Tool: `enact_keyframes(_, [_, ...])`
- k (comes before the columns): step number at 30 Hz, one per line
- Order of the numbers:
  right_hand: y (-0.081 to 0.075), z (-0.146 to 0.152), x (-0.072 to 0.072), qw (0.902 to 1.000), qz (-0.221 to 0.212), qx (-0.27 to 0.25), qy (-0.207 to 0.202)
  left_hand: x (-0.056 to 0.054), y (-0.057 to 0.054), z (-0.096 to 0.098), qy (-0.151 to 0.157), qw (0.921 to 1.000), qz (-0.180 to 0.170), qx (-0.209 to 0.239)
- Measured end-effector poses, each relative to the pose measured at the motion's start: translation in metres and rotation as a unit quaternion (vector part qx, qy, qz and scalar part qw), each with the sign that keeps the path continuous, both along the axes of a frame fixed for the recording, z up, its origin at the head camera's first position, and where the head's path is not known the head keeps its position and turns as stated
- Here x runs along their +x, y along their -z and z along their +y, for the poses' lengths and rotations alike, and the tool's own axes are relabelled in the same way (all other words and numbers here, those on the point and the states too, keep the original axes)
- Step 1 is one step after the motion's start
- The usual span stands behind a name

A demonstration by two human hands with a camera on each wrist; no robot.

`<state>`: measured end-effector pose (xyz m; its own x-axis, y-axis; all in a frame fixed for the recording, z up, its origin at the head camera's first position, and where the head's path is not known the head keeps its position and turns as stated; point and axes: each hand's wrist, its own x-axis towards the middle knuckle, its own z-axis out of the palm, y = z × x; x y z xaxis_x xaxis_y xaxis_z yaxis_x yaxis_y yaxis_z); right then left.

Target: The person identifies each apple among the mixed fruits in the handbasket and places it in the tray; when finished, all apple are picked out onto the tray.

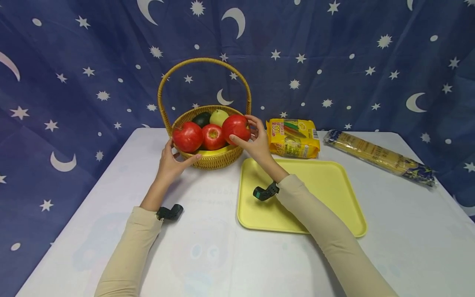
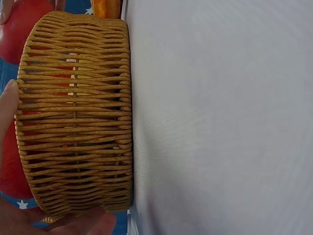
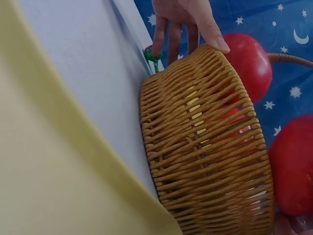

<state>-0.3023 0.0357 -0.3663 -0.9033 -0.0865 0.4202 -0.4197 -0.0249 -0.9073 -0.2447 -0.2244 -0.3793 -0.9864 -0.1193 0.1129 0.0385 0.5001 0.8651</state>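
A wicker basket (image 1: 217, 160) with a tall arched handle stands at the back of the table. My left hand (image 1: 170, 163) holds its left side, thumb along the front rim and fingers against the outer wall. At the right rim my right hand (image 1: 257, 138) grips a large red apple (image 1: 236, 127), thumb in front and fingers round its right side. Inside lie another large red apple (image 1: 188, 137) on the left, a smaller red apple (image 1: 213, 137) in the middle, a yellow-green pear (image 1: 219, 117) and a dark green fruit (image 1: 201, 119) behind.
A yellow tray (image 1: 326, 198) lies under my right forearm. Behind it stands a yellow printed food packet (image 1: 293, 138), with a long pack of noodles (image 1: 378, 156) to the right. A small green and red object (image 3: 152, 55) shows near the basket's base. A starry blue curtain hangs behind.
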Motion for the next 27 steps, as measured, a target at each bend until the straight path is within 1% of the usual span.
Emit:
enact_keyframes(3, [-0.012, 0.001, 0.012, 0.9999, -0.008, 0.002, -0.010, 0.000, 0.000, -0.001, 0.001, 1.0000, -0.001, 0.002])
enact_keyframes(7, [-0.025, 0.002, 0.025, 0.9999, -0.004, 0.011, -0.011, -0.001, -0.001, 0.000, 0.000, 1.0000, -0.005, 0.002])
enact_keyframes(10, [-0.026, 0.003, 0.026, 0.9998, -0.002, 0.015, -0.014, 0.000, -0.001, 0.000, -0.002, 1.0000, -0.008, 0.001])
enact_keyframes(11, [-0.026, 0.003, 0.026, 0.9997, -0.001, 0.017, -0.015, 0.000, -0.001, 0.000, -0.003, 1.0000, -0.009, 0.001])
enact_keyframes(18, [-0.004, 0.005, 0.004, 0.9993, 0.000, 0.032, -0.019, 0.000, -0.001, 0.000, -0.004, 0.9998, -0.017, -0.002])
enact_keyframes(23, [0.000, 0.005, 0.002, 0.9993, 0.002, 0.035, -0.011, 0.001, -0.002, 0.000, -0.003, 0.9998, -0.021, -0.006])
enact_keyframes(27, [-0.002, 0.004, 0.002, 0.9994, 0.003, 0.035, -0.004, 0.001, -0.002, 0.000, -0.001, 0.9999, -0.012, -0.009])
